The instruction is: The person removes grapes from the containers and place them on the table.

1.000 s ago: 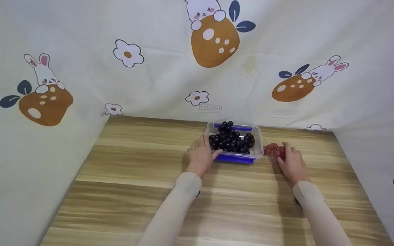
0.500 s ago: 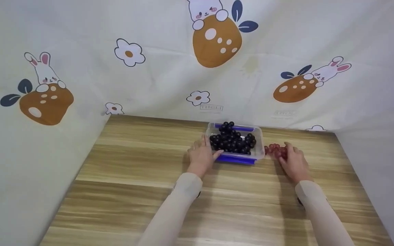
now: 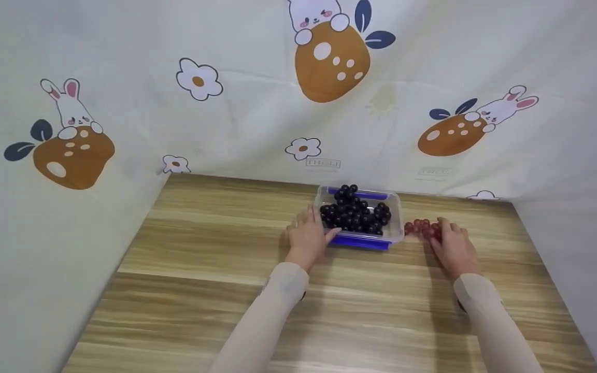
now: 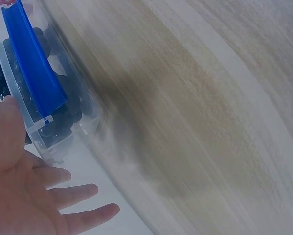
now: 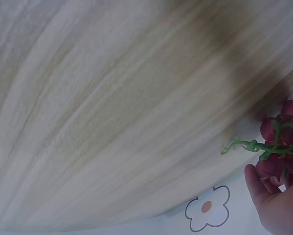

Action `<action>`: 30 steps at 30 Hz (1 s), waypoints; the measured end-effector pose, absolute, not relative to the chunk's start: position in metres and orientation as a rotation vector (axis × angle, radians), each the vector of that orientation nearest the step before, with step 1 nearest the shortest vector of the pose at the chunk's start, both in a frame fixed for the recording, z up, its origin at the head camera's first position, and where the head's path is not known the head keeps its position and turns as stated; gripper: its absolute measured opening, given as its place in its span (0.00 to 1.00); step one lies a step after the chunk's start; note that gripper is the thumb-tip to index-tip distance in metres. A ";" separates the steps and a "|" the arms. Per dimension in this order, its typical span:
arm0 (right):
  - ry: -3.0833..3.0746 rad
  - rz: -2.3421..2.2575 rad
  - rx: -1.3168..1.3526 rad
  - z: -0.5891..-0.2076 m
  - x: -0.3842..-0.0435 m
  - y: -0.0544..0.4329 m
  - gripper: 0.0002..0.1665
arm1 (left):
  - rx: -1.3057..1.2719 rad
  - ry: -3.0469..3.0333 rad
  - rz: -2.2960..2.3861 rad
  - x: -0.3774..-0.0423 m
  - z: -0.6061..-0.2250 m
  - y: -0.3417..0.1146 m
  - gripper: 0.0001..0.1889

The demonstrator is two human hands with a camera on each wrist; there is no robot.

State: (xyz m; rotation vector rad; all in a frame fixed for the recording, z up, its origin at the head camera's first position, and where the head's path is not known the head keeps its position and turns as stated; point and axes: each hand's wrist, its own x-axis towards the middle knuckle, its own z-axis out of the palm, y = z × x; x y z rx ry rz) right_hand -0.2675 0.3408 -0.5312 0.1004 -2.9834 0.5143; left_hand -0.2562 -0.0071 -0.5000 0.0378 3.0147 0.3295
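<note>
My left hand (image 3: pixel 306 238) rests at the left front corner of a clear plastic container (image 3: pixel 396 228) with blue side clips. Its thumb lies on the front rim, and its other fingers extend straight and spread along the left side, as the left wrist view shows. Inside the container sit dark grapes (image 3: pixel 350 212), heaped toward the left. To the container's right, my right hand (image 3: pixel 456 248) holds a bunch of red grapes (image 3: pixel 423 228) low at the table. The right wrist view shows their green stem (image 5: pixel 259 146) poking out, with fingers behind the bunch partly hidden.
A wood-grain table (image 3: pixel 200 311) lies under everything. Behind it and along both sides hangs a pale cloth (image 3: pixel 246 119) printed with rabbits, orange strawberries and flowers. The container stands close to the back cloth.
My right hand has shifted slightly rightward, along with the red grapes. The left hand keeps its place at the container. The whole head view has drifted a little.
</note>
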 end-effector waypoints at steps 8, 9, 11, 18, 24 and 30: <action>-2.994 0.519 0.083 -0.530 -0.270 0.342 0.32 | 0.019 3.016 0.348 -0.255 -0.499 -0.007 0.50; -2.990 0.519 0.085 -0.530 -0.270 0.342 0.32 | 0.018 3.015 0.344 -0.255 -0.498 -0.007 0.50; -2.981 0.518 0.086 -0.530 -0.270 0.343 0.32 | 0.018 3.015 0.334 -0.255 -0.498 -0.006 0.50; -2.946 0.494 0.096 -0.531 -0.270 0.344 0.35 | 0.014 3.004 0.316 -0.255 -0.495 -0.006 0.50; -2.944 0.476 0.092 -0.531 -0.268 0.345 0.36 | 0.012 3.000 0.302 -0.255 -0.496 -0.006 0.50; -2.952 0.484 0.082 -0.532 -0.264 0.346 0.35 | 0.018 3.029 0.273 -0.254 -0.495 -0.005 0.50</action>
